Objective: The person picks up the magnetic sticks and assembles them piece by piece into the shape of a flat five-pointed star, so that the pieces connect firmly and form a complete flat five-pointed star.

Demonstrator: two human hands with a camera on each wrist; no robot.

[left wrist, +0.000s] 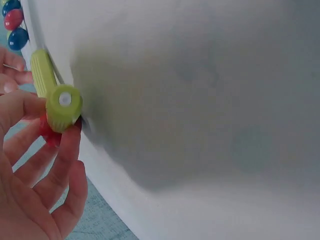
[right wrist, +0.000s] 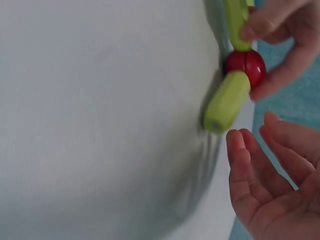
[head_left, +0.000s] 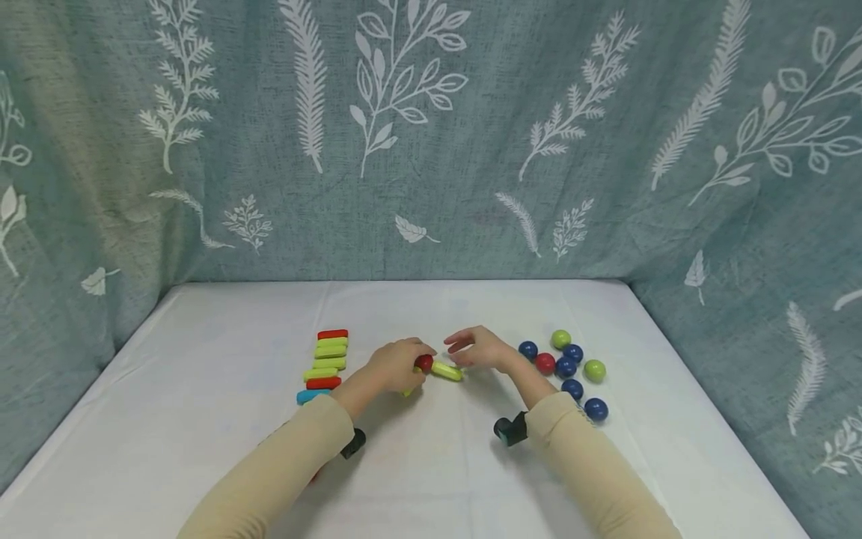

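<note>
Our left hand [head_left: 399, 364] pinches one green bar [right wrist: 235, 24] between thumb and finger, with another fingertip against the red ball [head_left: 423, 363]. A second green bar [head_left: 447, 371] meets that ball on its other side, near the middle of the table [head_left: 404, 464]. Our right hand [head_left: 480, 349] is relaxed and grips nothing, just beside that bar's outer end. To steady this well, we would keep the pinch close to the ball and support the second bar lightly along its length, since a sideways push might part them (whether they are fastened, we cannot tell). We see no container: the spare bars [head_left: 330, 364] lie directly on the table to the left, the loose balls [head_left: 566, 367] to the right.
</note>
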